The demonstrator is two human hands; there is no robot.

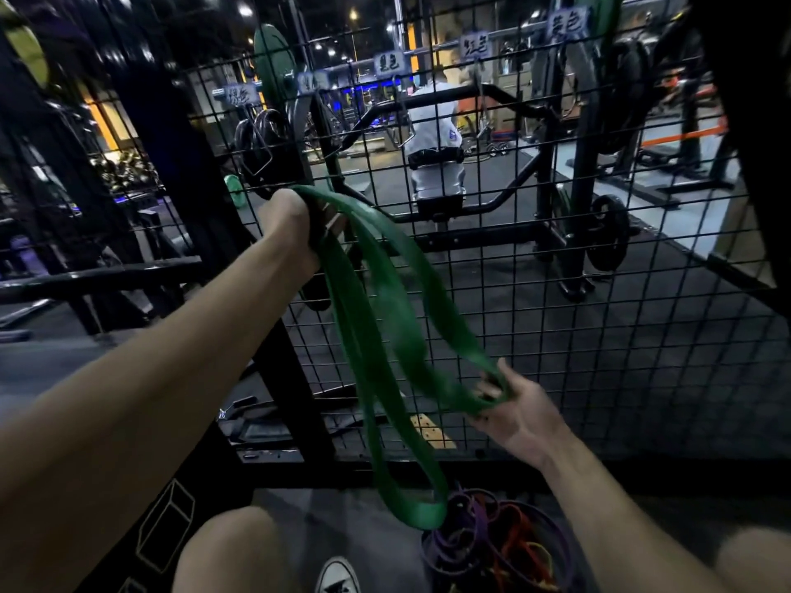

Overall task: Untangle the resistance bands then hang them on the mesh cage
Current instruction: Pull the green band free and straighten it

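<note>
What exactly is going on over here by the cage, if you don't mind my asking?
A person is sorting green bands in front of the mesh cage. The left hand grips the top of the loops up by the mesh, while the right hand holds one loop lower down and off to the side. The bands are not yet hung. A tangled pile of purple, red and yellow bands lies on the floor below.
</note>
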